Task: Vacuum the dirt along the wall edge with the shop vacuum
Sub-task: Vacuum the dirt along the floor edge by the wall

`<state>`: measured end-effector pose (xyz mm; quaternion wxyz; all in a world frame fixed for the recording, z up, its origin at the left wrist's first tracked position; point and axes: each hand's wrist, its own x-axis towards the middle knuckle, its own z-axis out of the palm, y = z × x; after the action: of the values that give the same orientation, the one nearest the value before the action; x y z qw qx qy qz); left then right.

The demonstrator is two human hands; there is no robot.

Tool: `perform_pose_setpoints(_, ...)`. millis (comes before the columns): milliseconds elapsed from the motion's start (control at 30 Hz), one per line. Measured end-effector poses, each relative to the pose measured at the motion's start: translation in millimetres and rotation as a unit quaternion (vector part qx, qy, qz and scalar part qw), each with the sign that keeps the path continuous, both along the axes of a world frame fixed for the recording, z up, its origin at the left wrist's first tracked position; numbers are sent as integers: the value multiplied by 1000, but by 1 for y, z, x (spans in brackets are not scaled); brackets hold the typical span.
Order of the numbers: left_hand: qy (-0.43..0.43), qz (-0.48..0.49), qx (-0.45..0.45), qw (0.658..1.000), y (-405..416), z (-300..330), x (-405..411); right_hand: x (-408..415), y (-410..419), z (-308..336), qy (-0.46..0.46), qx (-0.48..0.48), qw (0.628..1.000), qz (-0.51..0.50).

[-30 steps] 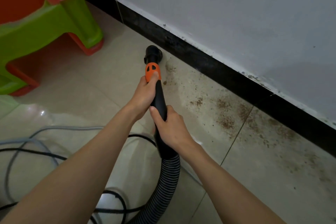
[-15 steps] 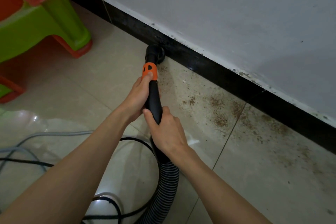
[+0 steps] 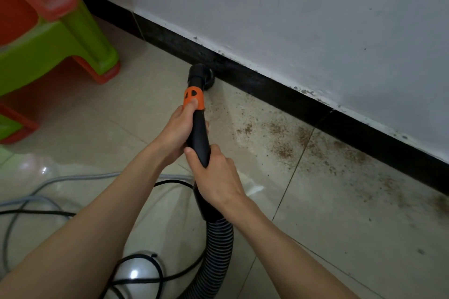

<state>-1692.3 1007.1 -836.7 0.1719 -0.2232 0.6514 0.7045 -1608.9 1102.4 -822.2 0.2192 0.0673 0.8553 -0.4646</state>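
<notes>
Fingers of the left hand (image 3: 176, 132) and right hand (image 3: 216, 178) wrap the black plastic vacuum wand (image 3: 200, 138); its round nozzle (image 3: 201, 75) touches the black baseboard (image 3: 279, 90), brown dirt (image 3: 286, 143) scattered beside that baseboard.

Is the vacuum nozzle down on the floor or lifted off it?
Down, apparently: the nozzle sits where floor meets black baseboard, with no gap visible beneath it.
</notes>
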Motion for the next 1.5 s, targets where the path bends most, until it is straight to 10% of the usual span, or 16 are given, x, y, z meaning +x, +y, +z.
perform_pose_setpoints(1500,-24,-1,-52,998,40,-4,39,38,29,-12,-26,-23,999,-23)
